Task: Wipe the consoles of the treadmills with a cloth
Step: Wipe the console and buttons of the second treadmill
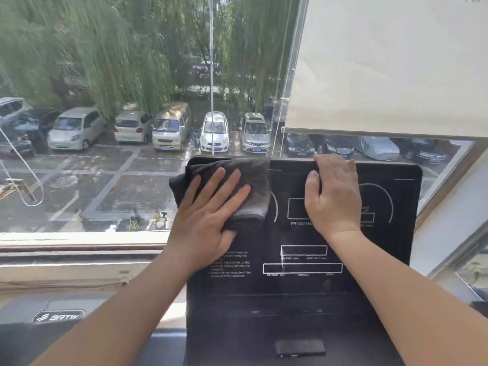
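Note:
A black treadmill console [303, 283] with white display outlines and small print stands upright in front of me, against a window. A dark grey folded cloth [245, 178] lies over the console's upper left corner. My left hand [208, 212] presses flat on the cloth, fingers spread, palm on its lower part. My right hand [332, 194] rests on the upper middle of the console, with its fingers hooked over the top edge and the thumb on the panel face.
A window sill [79, 260] runs along the left behind the console. A cream roller blind [390, 64] hangs at the upper right with its cord [284, 101] beside it. A small black object [299, 348] sits at the console's base. Parked cars show outside.

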### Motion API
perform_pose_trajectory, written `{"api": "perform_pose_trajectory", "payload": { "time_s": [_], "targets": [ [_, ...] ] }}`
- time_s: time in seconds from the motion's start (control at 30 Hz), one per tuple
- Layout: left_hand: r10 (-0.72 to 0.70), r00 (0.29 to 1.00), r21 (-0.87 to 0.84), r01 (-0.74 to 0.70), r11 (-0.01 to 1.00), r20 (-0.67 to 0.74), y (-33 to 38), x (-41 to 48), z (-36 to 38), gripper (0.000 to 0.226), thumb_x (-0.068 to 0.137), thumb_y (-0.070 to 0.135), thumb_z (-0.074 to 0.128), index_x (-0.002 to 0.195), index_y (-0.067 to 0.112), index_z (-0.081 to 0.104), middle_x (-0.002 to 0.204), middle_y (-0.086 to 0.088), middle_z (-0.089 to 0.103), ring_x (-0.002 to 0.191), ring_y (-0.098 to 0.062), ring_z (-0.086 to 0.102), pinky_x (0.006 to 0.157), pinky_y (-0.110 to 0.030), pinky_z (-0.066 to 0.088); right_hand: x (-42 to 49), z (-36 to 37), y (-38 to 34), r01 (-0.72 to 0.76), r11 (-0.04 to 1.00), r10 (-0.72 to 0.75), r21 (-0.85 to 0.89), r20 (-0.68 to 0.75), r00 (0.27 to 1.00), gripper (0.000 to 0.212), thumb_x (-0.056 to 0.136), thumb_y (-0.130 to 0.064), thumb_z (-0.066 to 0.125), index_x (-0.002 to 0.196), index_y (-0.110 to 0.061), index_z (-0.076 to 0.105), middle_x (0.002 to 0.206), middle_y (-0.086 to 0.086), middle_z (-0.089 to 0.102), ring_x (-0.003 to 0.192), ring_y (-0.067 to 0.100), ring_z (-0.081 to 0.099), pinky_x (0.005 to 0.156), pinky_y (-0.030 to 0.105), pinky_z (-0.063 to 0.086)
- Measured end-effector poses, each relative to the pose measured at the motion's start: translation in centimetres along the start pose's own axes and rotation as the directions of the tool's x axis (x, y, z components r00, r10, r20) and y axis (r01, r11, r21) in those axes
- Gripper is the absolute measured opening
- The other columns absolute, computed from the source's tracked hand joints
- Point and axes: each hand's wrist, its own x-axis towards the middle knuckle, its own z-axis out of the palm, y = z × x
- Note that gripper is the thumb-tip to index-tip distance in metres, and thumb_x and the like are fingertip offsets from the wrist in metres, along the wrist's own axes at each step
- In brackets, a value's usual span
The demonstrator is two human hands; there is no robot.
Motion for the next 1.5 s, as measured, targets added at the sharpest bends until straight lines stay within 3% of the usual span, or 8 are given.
{"api": "perform_pose_trajectory", "payload": {
  "time_s": [0.1,0.33,0.47,0.6,0.9,1.17,1.4,1.5],
  "targets": [
    [-0.07,0.997,-0.062,0.069,0.996,-0.02,3.6,-3.8,2.3,0.083,0.081,0.041,0.062,0.159,0.028,0.037,0.171,0.003,0.02,0.16,-0.024,0.009,0.127,-0.053,0.006,-0.1,0.1,-0.1,-0.005,1.0,0.005,-0.013,-0.002,1.0,0.042,0.105,-0.026,0.041,0.139,-0.009,0.058,0.138,0.007,0.061,0.137,0.028,0.049,0.126,0.052,0.022],
    [0.494,0.849,0.005,-0.504,0.864,0.187,-0.8,-5.2,1.4,0.076,0.084,0.036,0.062,0.156,0.034,0.041,0.17,0.011,0.021,0.159,-0.014,0.013,0.128,-0.046,0.009,-0.1,0.1,0.0,0.013,0.999,-0.012,-0.048,0.009,1.0,0.043,0.104,-0.028,0.041,0.139,-0.007,0.056,0.139,0.01,0.06,0.137,0.029,0.045,0.122,0.056,0.028],
    [0.117,0.993,0.008,-0.117,0.993,0.013,-2.4,-1.2,-0.3,0.081,0.08,0.033,0.061,0.158,0.03,0.039,0.17,0.006,0.022,0.159,-0.019,0.013,0.128,-0.051,0.008,-0.1,0.1,-0.1,-0.008,0.999,0.009,-0.042,0.018,1.0,0.044,0.105,-0.028,0.04,0.14,-0.007,0.056,0.141,0.01,0.058,0.139,0.029,0.044,0.123,0.056,0.027],
    [-0.234,0.971,-0.151,0.225,0.962,-0.044,3.7,-2.3,1.8,0.08,0.085,0.039,0.053,0.161,0.028,0.031,0.173,0.004,0.009,0.16,-0.025,-0.001,0.127,-0.051,-0.006,-0.2,0.3,0.0,-0.011,0.998,0.013,-0.054,0.031,0.999,0.045,0.105,-0.03,0.039,0.141,-0.008,0.054,0.142,0.009,0.057,0.14,0.03,0.043,0.125,0.054,0.023],
    [0.506,0.82,-0.063,-0.509,0.859,0.268,3.2,-5.2,2.5,0.074,0.086,0.037,0.058,0.157,0.034,0.039,0.171,0.013,0.018,0.159,-0.012,0.006,0.129,-0.044,0.004,-0.3,0.2,0.5,0.039,0.998,-0.039,-0.044,0.007,0.999,0.044,0.104,-0.028,0.04,0.141,-0.008,0.054,0.14,0.009,0.058,0.139,0.032,0.046,0.126,0.054,0.021],
    [-0.153,0.987,-0.108,0.157,0.982,0.044,9.4,-3.4,3.7,0.086,0.083,0.035,0.066,0.161,0.029,0.03,0.173,0.004,0.011,0.16,-0.025,0.001,0.127,-0.053,-0.003,-0.2,-0.2,1.0,0.054,0.998,-0.052,-0.028,0.078,0.996,0.048,0.104,-0.03,0.038,0.145,-0.011,0.052,0.146,0.005,0.055,0.143,0.027,0.043,0.129,0.049,0.015],
    [0.407,0.842,0.055,-0.453,0.89,0.355,9.7,-4.7,3.8,0.091,0.074,0.04,0.06,0.16,0.035,0.03,0.172,0.009,0.013,0.159,-0.018,0.009,0.126,-0.048,0.006,1.0,-4.7,6.8,0.188,0.981,-0.192,0.04,0.303,0.934,0.057,0.108,-0.042,0.032,0.158,-0.018,0.045,0.165,0.001,0.043,0.156,0.018,0.031,0.13,0.041,0.017],
    [0.321,0.907,0.134,-0.366,0.921,0.272,8.0,0.0,1.6,0.09,0.073,0.035,0.053,0.16,0.036,0.032,0.171,0.009,0.016,0.159,-0.017,0.011,0.127,-0.048,0.01,1.6,-6.5,11.0,0.143,0.985,-0.111,-0.098,0.284,0.952,0.06,0.105,-0.046,0.03,0.153,-0.016,0.051,0.156,0.012,0.05,0.149,0.03,0.039,0.127,0.053,0.021]
  ]
}}
